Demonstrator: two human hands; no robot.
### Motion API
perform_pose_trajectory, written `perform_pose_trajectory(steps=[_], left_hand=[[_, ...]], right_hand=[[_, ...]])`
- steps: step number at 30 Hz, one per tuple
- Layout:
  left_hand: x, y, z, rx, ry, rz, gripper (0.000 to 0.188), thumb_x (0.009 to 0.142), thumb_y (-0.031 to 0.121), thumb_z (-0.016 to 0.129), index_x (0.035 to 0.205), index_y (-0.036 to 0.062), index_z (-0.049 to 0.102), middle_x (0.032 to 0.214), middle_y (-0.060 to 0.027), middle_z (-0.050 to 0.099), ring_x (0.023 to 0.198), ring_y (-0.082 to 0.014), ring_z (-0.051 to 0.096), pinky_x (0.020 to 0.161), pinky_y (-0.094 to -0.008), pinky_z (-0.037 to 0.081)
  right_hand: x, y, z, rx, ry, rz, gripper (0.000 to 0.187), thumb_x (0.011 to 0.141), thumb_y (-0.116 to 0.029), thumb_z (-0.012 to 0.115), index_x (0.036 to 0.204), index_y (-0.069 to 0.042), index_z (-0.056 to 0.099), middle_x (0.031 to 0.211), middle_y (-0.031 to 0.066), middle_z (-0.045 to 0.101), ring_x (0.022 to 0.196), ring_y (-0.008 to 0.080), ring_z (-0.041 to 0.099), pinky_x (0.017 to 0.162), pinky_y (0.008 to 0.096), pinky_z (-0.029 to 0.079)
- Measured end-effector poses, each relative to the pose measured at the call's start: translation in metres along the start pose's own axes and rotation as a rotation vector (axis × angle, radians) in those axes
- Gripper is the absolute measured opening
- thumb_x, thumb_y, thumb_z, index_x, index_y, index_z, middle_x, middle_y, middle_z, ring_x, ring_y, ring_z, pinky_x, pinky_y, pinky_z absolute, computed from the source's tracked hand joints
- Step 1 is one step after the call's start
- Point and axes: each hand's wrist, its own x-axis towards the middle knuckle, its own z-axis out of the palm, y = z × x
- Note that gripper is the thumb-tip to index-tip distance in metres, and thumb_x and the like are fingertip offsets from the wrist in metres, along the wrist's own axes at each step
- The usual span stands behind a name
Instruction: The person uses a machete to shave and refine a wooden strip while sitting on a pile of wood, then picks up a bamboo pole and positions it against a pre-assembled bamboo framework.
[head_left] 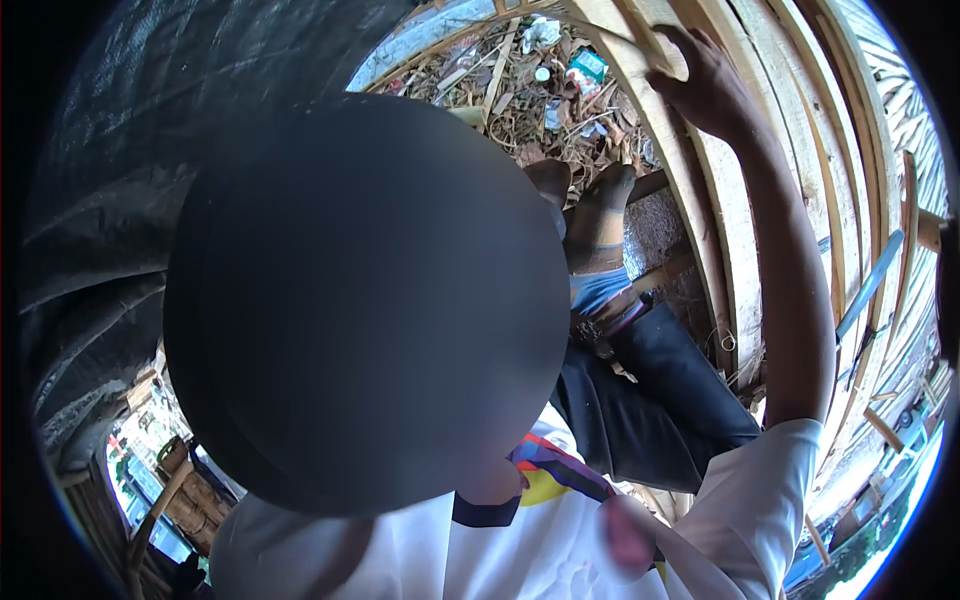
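My right hand (705, 85) is raised at the upper right, at the end of a long bare forearm coming from a white sleeve. Its thumb and forefinger are spread in a wide curve beside the pale wooden slats (740, 200). Nothing loose shows between the fingers, and I cannot tell how firmly the hand bears on the wood. My left hand is not in view. A large dark round blur hides the middle of the picture. Beside it are black trousers (650, 400), blue cloth (600, 290) and a foot (598, 205).
Dry leaves, wood scraps and litter (500, 90) cover the ground ahead, including a green-and-white packet (588, 70). Dark plastic sheeting (110, 200) hangs at the left. A thin blue bar (870, 285) crosses the slats at the right. A bent wooden pole (155, 515) stands lower left.
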Motion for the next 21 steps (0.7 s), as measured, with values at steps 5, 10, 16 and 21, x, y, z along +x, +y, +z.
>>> perform_pose_trajectory(steps=[5,10,16,21], left_hand=[[-0.004,-0.002,0.016,0.118,0.190,0.024,0.041,0.095,0.027,0.062,0.127,0.0034,0.054,0.123,-0.0205,0.052,0.112,-0.0382,0.050,0.095,-0.0487,0.041],[0.017,-0.011,0.031,0.205,0.181,0.038,0.044,0.095,0.029,0.062,0.130,0.0039,0.052,0.126,-0.0205,0.050,0.115,-0.0384,0.048,0.097,-0.0496,0.039],[0.023,-0.011,0.039,0.207,0.172,0.048,0.048,0.094,0.030,0.062,0.134,0.0046,0.050,0.130,-0.0204,0.047,0.119,-0.0386,0.045,0.099,-0.0507,0.038],[0.025,-0.014,0.031,0.351,0.071,0.048,0.059,0.092,0.035,0.065,0.140,0.0085,0.045,0.136,-0.0185,0.041,0.125,-0.0407,0.039,0.105,-0.0589,0.031]], right_hand=[[-0.003,-0.009,0.011,-0.251,-0.111,0.091,0.065,0.082,-0.037,0.074,0.140,-0.019,0.051,0.142,0.0138,0.049,0.133,0.0343,0.043,0.109,0.0529,0.034],[0.011,-0.006,0.034,-0.387,-0.033,-0.019,0.072,0.077,-0.041,0.075,0.141,-0.019,0.051,0.143,0.0149,0.047,0.134,0.0345,0.039,0.109,0.0527,0.030],[0.026,-0.015,0.055,-0.196,0.028,-0.033,0.081,0.074,-0.048,0.078,0.142,-0.020,0.047,0.146,0.0131,0.043,0.137,0.0347,0.037,0.112,0.0559,0.026],[0.020,-0.015,0.067,-0.209,0.071,-0.025,0.076,0.077,-0.040,0.076,0.144,-0.022,0.046,0.148,0.0123,0.042,0.141,0.0322,0.035,0.115,0.0563,0.021]])
